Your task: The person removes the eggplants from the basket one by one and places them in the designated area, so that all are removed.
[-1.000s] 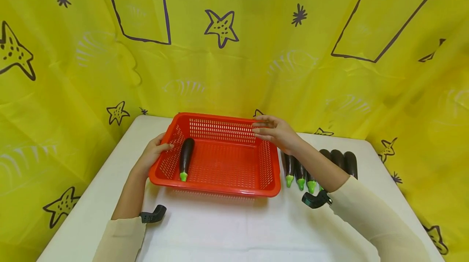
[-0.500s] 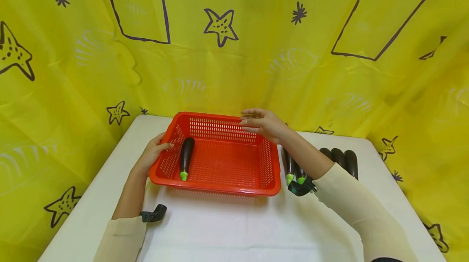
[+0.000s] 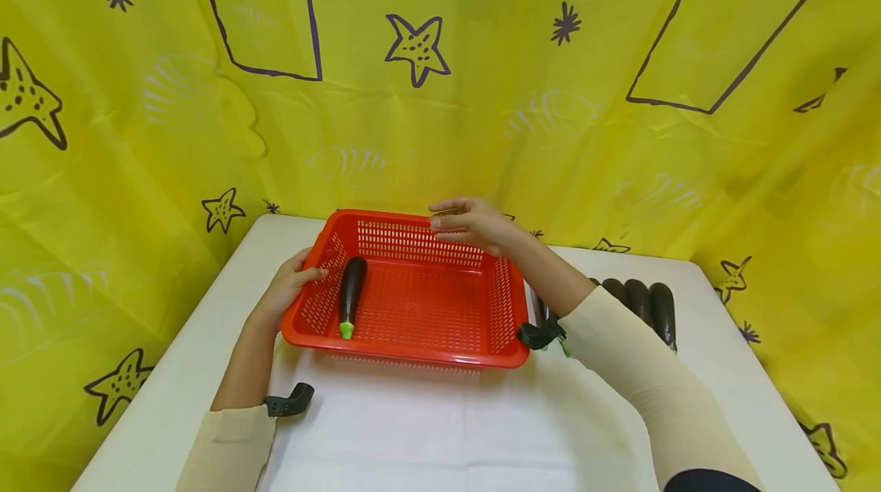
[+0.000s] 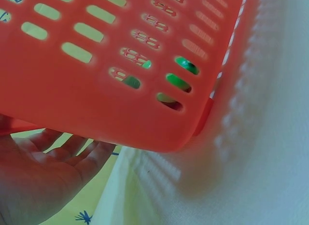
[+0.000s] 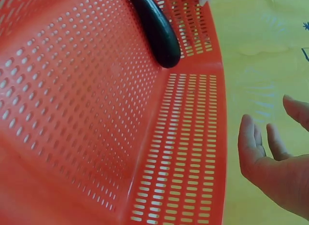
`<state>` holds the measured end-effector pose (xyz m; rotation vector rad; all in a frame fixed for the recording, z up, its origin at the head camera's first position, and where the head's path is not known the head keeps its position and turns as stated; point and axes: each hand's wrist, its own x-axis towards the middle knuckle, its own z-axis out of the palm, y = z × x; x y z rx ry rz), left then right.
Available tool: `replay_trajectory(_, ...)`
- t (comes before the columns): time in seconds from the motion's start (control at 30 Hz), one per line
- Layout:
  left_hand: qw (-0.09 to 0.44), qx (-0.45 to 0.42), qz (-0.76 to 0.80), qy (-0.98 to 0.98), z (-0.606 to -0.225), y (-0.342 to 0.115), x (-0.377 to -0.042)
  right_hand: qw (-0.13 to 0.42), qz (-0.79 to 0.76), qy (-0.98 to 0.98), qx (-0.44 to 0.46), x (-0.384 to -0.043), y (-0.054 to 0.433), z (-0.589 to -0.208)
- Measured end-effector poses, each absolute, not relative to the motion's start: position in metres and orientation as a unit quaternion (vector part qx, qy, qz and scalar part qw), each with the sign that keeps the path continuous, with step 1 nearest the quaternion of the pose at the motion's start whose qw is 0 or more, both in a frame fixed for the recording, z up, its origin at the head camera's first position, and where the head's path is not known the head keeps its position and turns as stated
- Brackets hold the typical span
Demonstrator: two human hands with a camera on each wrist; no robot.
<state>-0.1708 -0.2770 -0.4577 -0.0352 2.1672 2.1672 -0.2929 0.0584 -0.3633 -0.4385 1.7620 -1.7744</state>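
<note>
A red perforated plastic basket (image 3: pixel 413 355) stands on the white table. My left hand (image 3: pixel 285 289) grips its left rim, thumb over the inner side; the left wrist view shows the fingers (image 4: pixel 72 150) under the rim. One dark eggplant (image 3: pixel 353 297) lies in the left part of the basket, green stem end toward me. Over the basket's back edge is my right hand (image 3: pixel 475 226), fingers loosely bent and pointing left, with nothing in them. In the right wrist view that hand (image 5: pixel 280 167) appears beside the long perforated wall, apart from it.
Several more eggplants (image 3: pixel 664 312) lie side by side on the table (image 3: pixel 413 431) right of the basket, partly hidden by my right forearm. A yellow patterned curtain (image 3: pixel 482 132) hangs close behind the table and along both sides.
My right hand has moved left and slightly up along the basket's back edge, away from the right corner. The left hand, basket and eggplant inside have stayed put.
</note>
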Motion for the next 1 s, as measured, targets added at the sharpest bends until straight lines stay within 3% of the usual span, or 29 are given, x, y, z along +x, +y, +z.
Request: replay_trajectory(1.0, 0.046, -0.012, 0.701, 0.712, -0.459, -0.278, -0.170, 0.371, -0.580, 0.719, -0.101, -0.303, 0.003, -0.401)
